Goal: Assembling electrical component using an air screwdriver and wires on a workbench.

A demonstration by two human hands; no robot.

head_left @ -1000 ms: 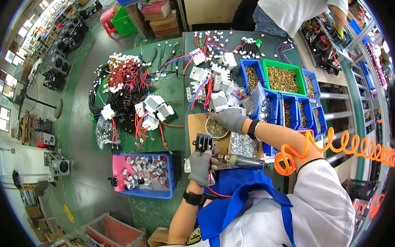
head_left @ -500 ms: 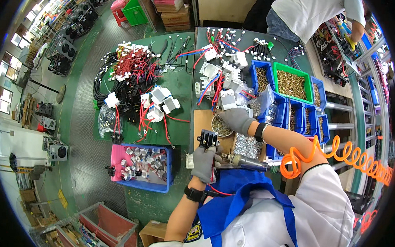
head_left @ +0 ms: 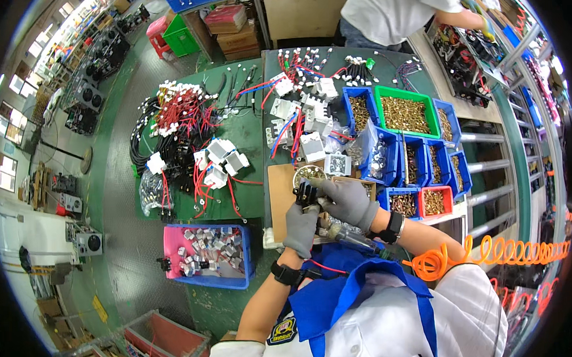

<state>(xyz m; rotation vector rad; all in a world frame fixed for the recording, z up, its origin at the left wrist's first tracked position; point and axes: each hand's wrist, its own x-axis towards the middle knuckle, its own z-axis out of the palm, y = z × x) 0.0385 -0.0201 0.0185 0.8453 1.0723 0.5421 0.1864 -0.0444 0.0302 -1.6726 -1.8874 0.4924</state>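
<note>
My left hand [head_left: 300, 229], in a grey glove, grips a black terminal block [head_left: 307, 190] above the front of the bench. A thin red wire runs down from below that hand. My right hand [head_left: 351, 203], also gloved in grey, has its fingertips pinched together at the block's right side; anything small between them is hidden. Just beyond the block stands a round bowl of small screws [head_left: 310, 171], partly covered by the block and my right hand. A pneumatic screwdriver [head_left: 357, 240] lies below my right hand, close to my blue apron, joined to an orange coiled hose [head_left: 434, 263].
To the right are blue bins [head_left: 402, 201], a green bin [head_left: 379, 115] and a red bin [head_left: 452, 201] of brass-coloured fasteners. White wired components [head_left: 311, 147] and a wire heap [head_left: 186, 106] lie farther off. A blue tub [head_left: 246, 277] sits left. Another person [head_left: 387, 14] works at the back right.
My right hand has come back from the screw bowl to the terminal block in my left hand. The whole view has shifted slightly, bringing the red bin into sight.
</note>
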